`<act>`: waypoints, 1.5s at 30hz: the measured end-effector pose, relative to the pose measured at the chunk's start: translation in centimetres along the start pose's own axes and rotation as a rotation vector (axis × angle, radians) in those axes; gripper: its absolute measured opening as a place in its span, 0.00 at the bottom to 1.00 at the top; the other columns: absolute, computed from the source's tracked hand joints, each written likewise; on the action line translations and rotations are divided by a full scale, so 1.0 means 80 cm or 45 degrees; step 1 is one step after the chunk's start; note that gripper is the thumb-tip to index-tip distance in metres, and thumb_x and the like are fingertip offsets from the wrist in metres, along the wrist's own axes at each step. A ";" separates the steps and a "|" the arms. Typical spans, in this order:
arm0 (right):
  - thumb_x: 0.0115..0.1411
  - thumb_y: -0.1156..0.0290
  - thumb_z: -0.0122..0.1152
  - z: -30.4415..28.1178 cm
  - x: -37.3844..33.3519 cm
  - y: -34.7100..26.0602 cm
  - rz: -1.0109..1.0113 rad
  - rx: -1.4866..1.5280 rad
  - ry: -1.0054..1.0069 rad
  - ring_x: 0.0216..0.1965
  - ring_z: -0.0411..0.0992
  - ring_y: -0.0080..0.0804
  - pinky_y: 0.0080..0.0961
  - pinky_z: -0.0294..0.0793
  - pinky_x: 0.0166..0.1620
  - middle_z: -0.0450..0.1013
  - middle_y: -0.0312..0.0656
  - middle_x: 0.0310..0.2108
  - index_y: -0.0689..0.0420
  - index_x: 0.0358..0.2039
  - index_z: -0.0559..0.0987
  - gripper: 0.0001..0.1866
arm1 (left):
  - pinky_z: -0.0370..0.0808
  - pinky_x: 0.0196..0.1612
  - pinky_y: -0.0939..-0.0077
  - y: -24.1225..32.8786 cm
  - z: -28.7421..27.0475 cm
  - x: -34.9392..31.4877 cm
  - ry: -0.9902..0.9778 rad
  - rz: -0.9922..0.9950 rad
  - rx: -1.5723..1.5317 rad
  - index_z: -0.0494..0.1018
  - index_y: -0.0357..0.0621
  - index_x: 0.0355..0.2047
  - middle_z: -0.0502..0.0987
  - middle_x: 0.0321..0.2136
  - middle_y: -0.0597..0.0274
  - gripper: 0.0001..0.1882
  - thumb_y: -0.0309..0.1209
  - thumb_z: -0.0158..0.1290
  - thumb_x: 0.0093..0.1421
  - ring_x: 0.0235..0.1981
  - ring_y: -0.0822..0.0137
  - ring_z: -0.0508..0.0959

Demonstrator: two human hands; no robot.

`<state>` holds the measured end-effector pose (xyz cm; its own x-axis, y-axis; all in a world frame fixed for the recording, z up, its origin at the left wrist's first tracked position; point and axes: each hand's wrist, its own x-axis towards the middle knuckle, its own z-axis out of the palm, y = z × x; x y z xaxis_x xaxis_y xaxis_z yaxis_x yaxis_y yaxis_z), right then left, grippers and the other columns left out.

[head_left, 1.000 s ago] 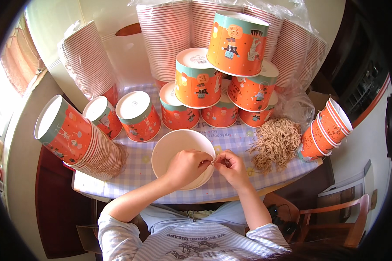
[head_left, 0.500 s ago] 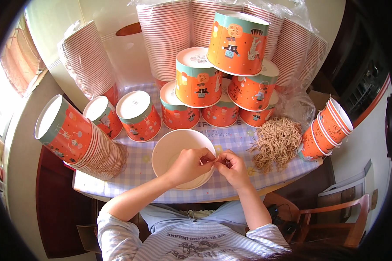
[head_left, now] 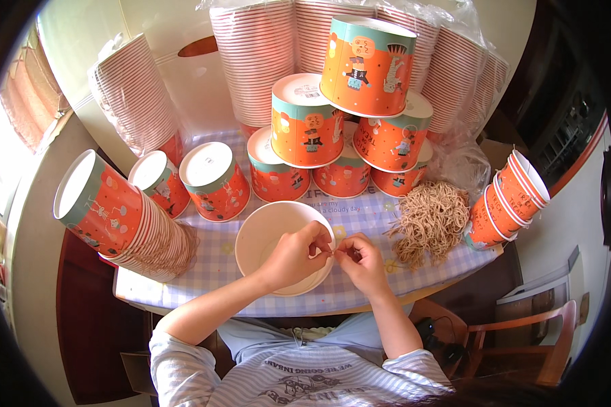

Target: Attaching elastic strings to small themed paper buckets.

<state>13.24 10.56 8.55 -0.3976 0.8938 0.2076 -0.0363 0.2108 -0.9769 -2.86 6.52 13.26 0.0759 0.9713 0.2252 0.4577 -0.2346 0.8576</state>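
While a nested stack of orange tubs [head_left: 112,210] stood at the left end of the cloth-covered counter [head_left: 200,292], an open tub [head_left: 254,234] sat midway, mouth up, before the person. The left hand [head_left: 293,256] reached over its mouth to the right rim, thumb and fingertips pinched; the right hand [head_left: 362,263], just outside that rim, pinched there too, both apparently on a bit of twine [head_left: 333,252] too small to make out well. Beyond lay a twine heap [head_left: 431,220] and leaning orange cups [head_left: 508,203]. A small printed mark showed on an upturned tub [head_left: 214,183], lettering on the checked cloth [head_left: 424,275] and cups; no brand was discernible.
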 end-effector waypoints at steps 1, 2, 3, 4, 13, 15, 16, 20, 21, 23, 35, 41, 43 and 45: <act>0.47 0.77 0.60 -0.001 0.000 -0.001 0.003 -0.024 -0.010 0.22 0.60 0.14 0.12 0.60 0.25 0.65 0.32 0.25 0.61 0.25 0.74 0.04 | 0.69 0.25 0.83 -0.001 -0.001 0.000 -0.025 -0.020 -0.023 0.67 0.39 0.29 0.74 0.22 0.65 0.10 0.22 0.56 0.45 0.21 0.78 0.72; 0.47 0.77 0.60 -0.001 0.000 -0.001 0.007 -0.048 -0.020 0.22 0.60 0.14 0.12 0.60 0.25 0.65 0.32 0.25 0.61 0.25 0.74 0.04 | 0.69 0.26 0.84 -0.002 -0.001 0.000 -0.050 -0.040 -0.047 0.65 0.39 0.30 0.74 0.24 0.66 0.13 0.21 0.56 0.46 0.23 0.79 0.72; 0.47 0.77 0.60 -0.001 0.000 -0.001 0.006 -0.047 -0.020 0.22 0.60 0.14 0.12 0.60 0.25 0.65 0.32 0.25 0.61 0.25 0.74 0.04 | 0.69 0.26 0.84 -0.004 -0.002 0.000 -0.050 -0.039 -0.046 0.65 0.39 0.30 0.74 0.24 0.66 0.13 0.21 0.56 0.46 0.23 0.79 0.72; 0.47 0.77 0.59 -0.001 0.000 0.001 -0.004 -0.033 -0.026 0.22 0.60 0.13 0.11 0.59 0.25 0.65 0.31 0.25 0.61 0.24 0.73 0.04 | 0.69 0.28 0.84 -0.007 -0.003 0.001 -0.113 -0.103 -0.156 0.64 0.40 0.31 0.74 0.25 0.66 0.13 0.21 0.56 0.47 0.25 0.78 0.72; 0.50 0.77 0.58 -0.019 -0.006 -0.001 0.049 0.370 -0.095 0.22 0.57 0.09 0.09 0.56 0.24 0.64 0.28 0.21 0.58 0.32 0.72 0.07 | 0.70 0.39 0.82 -0.014 -0.007 0.007 -0.305 -0.479 -0.920 0.62 0.40 0.34 0.75 0.30 0.58 0.12 0.19 0.52 0.51 0.35 0.71 0.75; 0.50 0.77 0.58 -0.021 -0.007 -0.005 -0.025 0.396 -0.084 0.21 0.57 0.09 0.09 0.56 0.24 0.64 0.27 0.21 0.57 0.34 0.72 0.09 | 0.70 0.39 0.82 -0.013 -0.008 0.007 -0.321 -0.498 -0.954 0.62 0.40 0.34 0.75 0.30 0.58 0.12 0.19 0.52 0.51 0.35 0.71 0.75; 0.49 0.76 0.60 -0.021 -0.008 -0.010 -0.138 0.228 -0.097 0.20 0.57 0.10 0.09 0.55 0.22 0.65 0.28 0.21 0.57 0.34 0.73 0.10 | 0.70 0.40 0.82 -0.013 -0.008 0.008 -0.329 -0.509 -0.998 0.62 0.40 0.34 0.75 0.30 0.58 0.12 0.19 0.52 0.51 0.35 0.71 0.75; 0.46 0.75 0.65 -0.019 -0.003 -0.033 -0.436 -0.282 -0.110 0.17 0.59 0.14 0.12 0.58 0.20 0.69 0.31 0.22 0.56 0.34 0.77 0.12 | 0.70 0.39 0.82 -0.010 -0.010 0.008 -0.350 -0.534 -1.080 0.62 0.41 0.35 0.75 0.30 0.58 0.12 0.20 0.52 0.51 0.35 0.71 0.75; 0.46 0.75 0.65 -0.018 -0.002 -0.032 -0.436 -0.282 -0.108 0.17 0.59 0.14 0.12 0.58 0.20 0.69 0.31 0.22 0.56 0.34 0.77 0.12 | 0.70 0.39 0.82 -0.009 -0.010 0.008 -0.352 -0.533 -1.079 0.62 0.41 0.35 0.75 0.30 0.58 0.12 0.20 0.52 0.51 0.35 0.71 0.75; 0.45 0.77 0.64 -0.016 -0.001 -0.028 -0.519 -0.294 -0.046 0.18 0.63 0.18 0.15 0.62 0.21 0.71 0.34 0.23 0.56 0.31 0.78 0.10 | 0.69 0.38 0.83 -0.006 -0.009 0.010 -0.361 -0.547 -1.060 0.62 0.41 0.35 0.75 0.30 0.58 0.12 0.21 0.52 0.51 0.35 0.72 0.75; 0.52 0.73 0.59 -0.012 -0.001 -0.027 -0.383 -0.216 0.015 0.22 0.63 0.17 0.13 0.62 0.26 0.68 0.35 0.24 0.62 0.25 0.73 0.06 | 0.67 0.29 0.82 -0.013 -0.007 0.003 -0.301 -0.213 -0.334 0.72 0.39 0.32 0.75 0.27 0.65 0.08 0.27 0.52 0.51 0.24 0.77 0.68; 0.54 0.75 0.57 -0.012 -0.003 -0.016 -0.334 -0.145 0.010 0.22 0.64 0.17 0.14 0.63 0.26 0.68 0.36 0.25 0.62 0.28 0.73 0.04 | 0.66 0.24 0.80 0.003 -0.001 0.002 -0.189 -0.029 -0.029 0.76 0.43 0.28 0.74 0.23 0.62 0.07 0.31 0.56 0.48 0.19 0.75 0.66; 0.54 0.74 0.57 -0.011 -0.005 -0.011 -0.255 -0.117 -0.001 0.23 0.63 0.16 0.13 0.63 0.27 0.68 0.34 0.24 0.62 0.28 0.72 0.05 | 0.65 0.23 0.80 0.010 -0.004 0.004 -0.154 -0.076 -0.033 0.76 0.42 0.27 0.74 0.22 0.63 0.07 0.31 0.56 0.48 0.18 0.76 0.65; 0.54 0.73 0.57 -0.011 -0.007 -0.007 -0.177 -0.089 -0.010 0.24 0.63 0.14 0.12 0.63 0.28 0.67 0.32 0.24 0.62 0.28 0.72 0.06 | 0.64 0.22 0.81 0.012 -0.006 0.005 -0.119 -0.121 -0.037 0.76 0.42 0.27 0.74 0.20 0.64 0.07 0.31 0.56 0.48 0.17 0.77 0.64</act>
<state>14.32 10.27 9.01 -0.4007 0.8509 0.3398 -0.0279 0.3594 -0.9328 -2.78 6.64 14.39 0.1163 0.9883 0.0991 0.4410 -0.1407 0.8864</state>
